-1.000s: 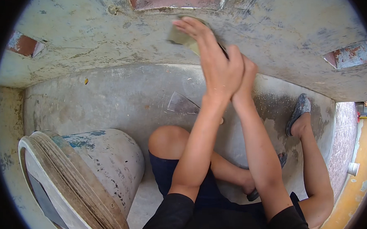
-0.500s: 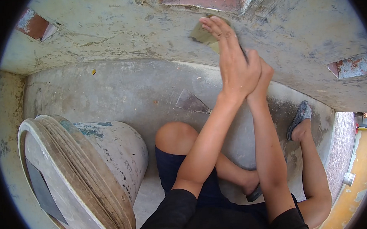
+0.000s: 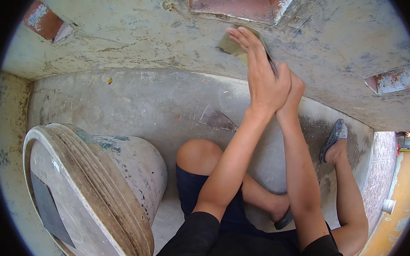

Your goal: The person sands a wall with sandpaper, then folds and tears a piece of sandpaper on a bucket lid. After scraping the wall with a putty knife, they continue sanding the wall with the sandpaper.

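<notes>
Holding olive sheet (image 3: 231, 47), bucket (image 3: 140, 166), dark piece (image 3: 50, 210) atop

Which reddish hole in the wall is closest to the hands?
The big middle hole, just above the left hand. The small left hole and small right hole are much farther away.

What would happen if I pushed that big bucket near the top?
The bucket might tip: it's tall and narrows downward. Being round, it could roll once down. The loose-looking dark sheet on its lid would probably slide.

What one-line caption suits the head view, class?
Left hand overlaps right hand, olive sheet against a scuffed wall.
</notes>
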Tool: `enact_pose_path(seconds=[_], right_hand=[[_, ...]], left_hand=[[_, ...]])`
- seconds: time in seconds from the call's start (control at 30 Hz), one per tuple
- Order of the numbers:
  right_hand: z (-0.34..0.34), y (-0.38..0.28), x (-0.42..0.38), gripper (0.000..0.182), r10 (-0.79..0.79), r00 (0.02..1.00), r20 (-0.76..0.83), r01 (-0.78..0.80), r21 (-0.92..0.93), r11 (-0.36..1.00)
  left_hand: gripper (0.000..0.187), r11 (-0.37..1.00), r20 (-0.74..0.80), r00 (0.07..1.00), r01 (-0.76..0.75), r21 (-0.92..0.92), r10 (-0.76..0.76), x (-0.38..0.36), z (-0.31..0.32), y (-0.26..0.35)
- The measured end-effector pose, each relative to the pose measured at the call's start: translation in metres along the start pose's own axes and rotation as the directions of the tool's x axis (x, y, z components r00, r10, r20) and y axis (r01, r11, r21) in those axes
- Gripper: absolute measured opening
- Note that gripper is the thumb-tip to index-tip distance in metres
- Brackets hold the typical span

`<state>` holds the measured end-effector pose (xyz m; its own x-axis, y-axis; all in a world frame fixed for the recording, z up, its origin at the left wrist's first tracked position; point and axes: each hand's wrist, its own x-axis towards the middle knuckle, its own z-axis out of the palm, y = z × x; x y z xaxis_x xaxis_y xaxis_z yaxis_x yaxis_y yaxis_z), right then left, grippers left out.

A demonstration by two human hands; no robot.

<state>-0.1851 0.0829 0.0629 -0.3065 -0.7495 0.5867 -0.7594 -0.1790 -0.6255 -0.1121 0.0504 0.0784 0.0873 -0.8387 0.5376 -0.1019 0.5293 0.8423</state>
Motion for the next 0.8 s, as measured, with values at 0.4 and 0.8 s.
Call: enact_pose_path(seconds=[0.4, 0.8], right_hand=[[0.018, 0.021, -0.026, 0.023, 0.182, 0.912, 0.368, -0.163, -0.081, 0.983], [-0.007, 0.018, -0.131, 0.037, 0.392, 0.899, 0.195, -0.384, -0.080, 0.920]], left_hand=[[0.072, 0.918, -0.057, 0.916, 0.393, -0.058, -0.396, -0.042, 0.002, -0.049], [0.060, 0.966, -0.330, 0.919, 0.249, 0.067, -0.214, -0.035, -0.010, -0.082]])
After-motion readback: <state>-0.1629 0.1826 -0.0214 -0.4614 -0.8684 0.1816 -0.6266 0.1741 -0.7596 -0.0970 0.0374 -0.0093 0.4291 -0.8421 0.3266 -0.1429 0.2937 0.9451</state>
